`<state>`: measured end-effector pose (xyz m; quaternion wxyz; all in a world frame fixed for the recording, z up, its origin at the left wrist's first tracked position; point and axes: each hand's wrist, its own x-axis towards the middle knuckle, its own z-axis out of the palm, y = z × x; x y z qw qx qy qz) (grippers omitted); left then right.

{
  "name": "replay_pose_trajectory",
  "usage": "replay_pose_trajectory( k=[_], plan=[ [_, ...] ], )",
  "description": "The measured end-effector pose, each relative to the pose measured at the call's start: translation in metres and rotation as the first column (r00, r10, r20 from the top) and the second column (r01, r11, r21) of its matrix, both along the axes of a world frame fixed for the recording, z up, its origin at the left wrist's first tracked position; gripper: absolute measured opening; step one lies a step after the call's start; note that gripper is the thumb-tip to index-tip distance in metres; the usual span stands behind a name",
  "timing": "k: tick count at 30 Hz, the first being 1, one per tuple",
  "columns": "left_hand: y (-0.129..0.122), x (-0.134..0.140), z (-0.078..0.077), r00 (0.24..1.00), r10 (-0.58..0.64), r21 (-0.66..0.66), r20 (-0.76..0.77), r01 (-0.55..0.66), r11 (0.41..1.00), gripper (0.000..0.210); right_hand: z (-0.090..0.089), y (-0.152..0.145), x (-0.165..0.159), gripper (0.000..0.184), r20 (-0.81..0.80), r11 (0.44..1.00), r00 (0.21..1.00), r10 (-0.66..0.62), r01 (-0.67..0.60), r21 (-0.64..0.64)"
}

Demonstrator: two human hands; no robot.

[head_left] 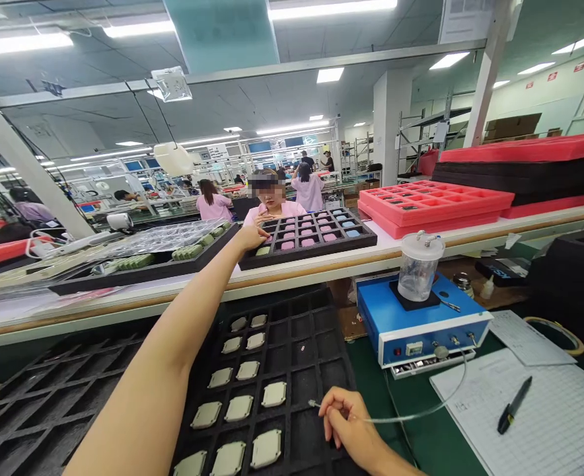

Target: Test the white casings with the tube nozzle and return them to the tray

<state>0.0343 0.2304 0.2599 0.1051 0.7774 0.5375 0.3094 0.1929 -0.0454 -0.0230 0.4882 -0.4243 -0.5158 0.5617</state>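
Observation:
My left hand reaches far forward to the left edge of a black foam tray on the raised shelf. Its fingers look pinched together over a left-hand compartment; what they hold, if anything, is too small to make out. Pink pieces, blue pieces and a green piece sit in that tray. My right hand is closed around a thin clear tube with a small metal tip. This tip hovers above the lower foam tray, where several pale square covers lie in compartments.
The tube runs to a blue machine bearing a clear jar. Right of it lie papers and a pen. Red foam trays stand on the shelf, beside another black tray with green pieces. A co-worker sits opposite.

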Motion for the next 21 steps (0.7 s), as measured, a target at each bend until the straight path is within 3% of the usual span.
replay_pose_trajectory(
  k=[3,6,12,14,17,21],
  plan=[
    [-0.009,-0.006,0.007,0.987,0.014,0.034,-0.162,-0.009,0.999,0.024,0.002,0.000,0.002,0.016,0.004,1.000,1.000,-0.007,0.007,-0.001],
    [-0.032,-0.034,0.014,0.957,0.046,0.061,-0.285,-0.030,0.998,0.026,0.007,-0.001,0.004,0.016,0.014,1.000,1.000,0.006,-0.006,-0.003],
    [-0.115,-0.153,0.009,0.862,0.161,-0.059,-0.480,-0.215,0.975,0.017,0.015,-0.010,0.011,0.018,0.062,1.000,0.998,-0.001,0.000,0.021],
    [-0.140,-0.198,0.001,0.801,0.226,-0.129,-0.554,-0.351,0.928,0.018,0.014,-0.010,0.014,0.019,0.088,0.999,0.996,0.009,-0.012,0.033],
    [-0.168,-0.261,-0.018,0.712,0.320,-0.220,-0.625,-0.554,0.803,0.021,0.011,-0.009,0.018,0.021,0.131,0.999,0.991,0.026,-0.032,0.043],
    [-0.188,-0.325,-0.052,0.626,0.426,-0.238,-0.653,-0.703,0.670,0.014,0.009,-0.009,0.020,0.024,0.184,0.998,0.983,0.019,-0.029,0.054]
  ],
)
